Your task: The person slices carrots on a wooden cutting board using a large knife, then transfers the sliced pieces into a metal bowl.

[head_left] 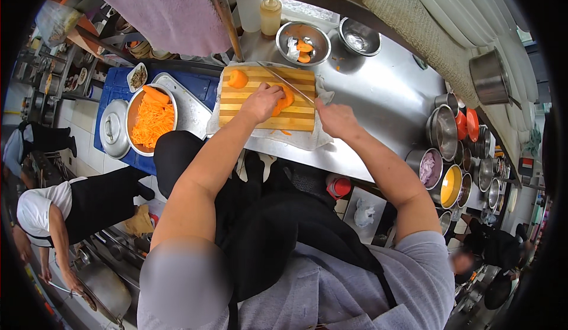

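Note:
A striped wooden cutting board (pixel 236 117) lies on a pale cloth in front of me. My left hand (pixel 262 102) is closed on an orange carrot piece (pixel 286 98) on the board, its fingers partly hiding it. My right hand (pixel 336 118) grips a kitchen knife (pixel 288 83) at the board's right edge. The long blade slants up and left over the board, just beyond the carrot piece. A thick carrot chunk (pixel 238 79) sits apart at the board's far left.
Left of me, a metal bowl (pixel 171 140) of shredded carrot stands beside a lid (pixel 112 127) and a metal tray (pixel 188 102). Beyond the board are a steel bowl (pixel 324 39) with carrot pieces, another bowl (pixel 360 37) and a squeeze bottle (pixel 270 17). Co-workers stand at both sides.

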### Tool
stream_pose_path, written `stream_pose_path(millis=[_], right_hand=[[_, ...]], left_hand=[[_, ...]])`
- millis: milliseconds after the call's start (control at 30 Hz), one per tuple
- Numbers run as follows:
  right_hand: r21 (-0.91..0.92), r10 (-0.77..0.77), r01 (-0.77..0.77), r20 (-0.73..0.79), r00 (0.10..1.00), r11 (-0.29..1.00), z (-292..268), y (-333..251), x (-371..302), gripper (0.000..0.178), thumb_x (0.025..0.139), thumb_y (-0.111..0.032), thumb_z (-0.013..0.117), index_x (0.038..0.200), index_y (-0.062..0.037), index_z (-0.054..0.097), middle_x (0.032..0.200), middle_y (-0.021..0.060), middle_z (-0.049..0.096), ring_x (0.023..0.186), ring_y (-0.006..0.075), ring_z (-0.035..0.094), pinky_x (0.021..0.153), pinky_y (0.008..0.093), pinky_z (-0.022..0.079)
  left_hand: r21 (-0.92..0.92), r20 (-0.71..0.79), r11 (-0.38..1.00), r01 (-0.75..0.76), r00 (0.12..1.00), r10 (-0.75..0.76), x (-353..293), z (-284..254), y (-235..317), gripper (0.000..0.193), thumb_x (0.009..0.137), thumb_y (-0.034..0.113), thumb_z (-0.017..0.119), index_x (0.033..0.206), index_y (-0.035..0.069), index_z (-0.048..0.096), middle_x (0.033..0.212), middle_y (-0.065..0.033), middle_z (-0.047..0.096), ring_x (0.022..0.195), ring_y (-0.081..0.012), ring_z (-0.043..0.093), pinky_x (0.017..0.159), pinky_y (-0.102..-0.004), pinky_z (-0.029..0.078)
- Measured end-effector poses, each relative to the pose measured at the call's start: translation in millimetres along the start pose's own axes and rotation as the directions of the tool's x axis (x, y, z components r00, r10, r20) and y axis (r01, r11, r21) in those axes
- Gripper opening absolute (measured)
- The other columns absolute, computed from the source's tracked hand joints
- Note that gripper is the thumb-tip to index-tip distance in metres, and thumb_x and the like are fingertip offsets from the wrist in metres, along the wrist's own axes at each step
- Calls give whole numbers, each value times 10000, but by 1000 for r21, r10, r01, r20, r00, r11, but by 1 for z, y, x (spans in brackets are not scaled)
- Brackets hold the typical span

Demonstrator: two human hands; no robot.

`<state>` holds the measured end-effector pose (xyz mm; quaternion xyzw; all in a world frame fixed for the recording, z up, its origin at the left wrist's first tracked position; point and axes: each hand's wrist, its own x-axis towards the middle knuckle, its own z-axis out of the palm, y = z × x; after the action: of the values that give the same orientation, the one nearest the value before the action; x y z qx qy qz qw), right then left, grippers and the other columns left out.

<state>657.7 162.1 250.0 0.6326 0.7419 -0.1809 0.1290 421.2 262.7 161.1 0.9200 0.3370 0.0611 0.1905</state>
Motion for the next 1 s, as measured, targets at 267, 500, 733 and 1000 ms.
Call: stream_pose_path(millis=[267,500,733,1000], right_hand=[[-42,-3,7,92,996,999,19,1,-2,244,950,-78,471,1180,5,468,921,251,733,881,416,728,765,510,566],[-3,1,0,168,986,1000,3,-7,2,271,930,-39,482,1197,-6,454,987,244,729,951,406,719,809,511,554],[-2,8,-8,144,990,1000,11,0,11,274,943,-55,477,1212,-7,461,992,230,732,947,403,718,786,512,557],[9,-11,10,87,996,1000,30,3,18,296,952,-63,462,1242,-6,456,968,239,731,937,406,722,759,512,562]], left_hand=[[47,40,998,-38,999,36,7,-1,-7,365,848,37,671,1206,105,666,1262,-46,628,1120,-336,546,1010,-391,489],[41,51,998,-54,997,52,4,1,-8,372,843,40,658,1212,96,659,1279,-47,619,1119,-341,549,1008,-399,491],[44,85,998,-35,996,31,8,-3,-3,370,844,33,633,1207,97,662,1276,-47,622,1098,-340,554,986,-401,498],[97,37,993,-65,997,61,16,-4,-6,383,846,32,608,1217,106,665,1287,-42,622,1097,-341,553,991,-397,496]])
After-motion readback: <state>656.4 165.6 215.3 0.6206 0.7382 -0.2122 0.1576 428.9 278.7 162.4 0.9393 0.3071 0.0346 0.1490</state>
